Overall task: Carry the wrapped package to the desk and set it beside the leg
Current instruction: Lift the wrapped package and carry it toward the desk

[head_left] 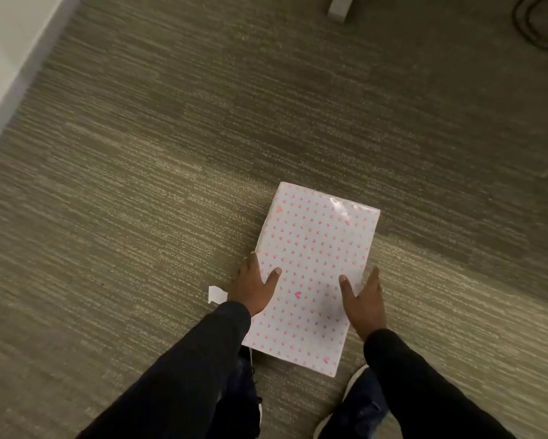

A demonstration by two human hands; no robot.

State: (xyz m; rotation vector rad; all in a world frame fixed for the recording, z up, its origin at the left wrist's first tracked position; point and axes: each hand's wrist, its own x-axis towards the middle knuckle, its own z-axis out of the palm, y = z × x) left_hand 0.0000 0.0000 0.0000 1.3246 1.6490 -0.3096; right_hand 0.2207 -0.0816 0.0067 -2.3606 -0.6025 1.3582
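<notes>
The wrapped package (310,267) is a flat rectangle in white paper with small pink hearts, held above the carpet in front of me. My left hand (253,288) grips its left edge, thumb on top and fingers under. On the right edge my right hand (363,304) holds it the same way. Both arms wear dark sleeves. A pale desk leg foot (339,9) shows at the top edge, far from the package.
Striped grey-brown carpet (139,185) covers the floor. A white wall (6,58) runs along the upper left. Black cables (542,23) lie at the top right. A small white paper scrap (216,294) lies by my left hand. My dark shoes (358,403) stand below the package.
</notes>
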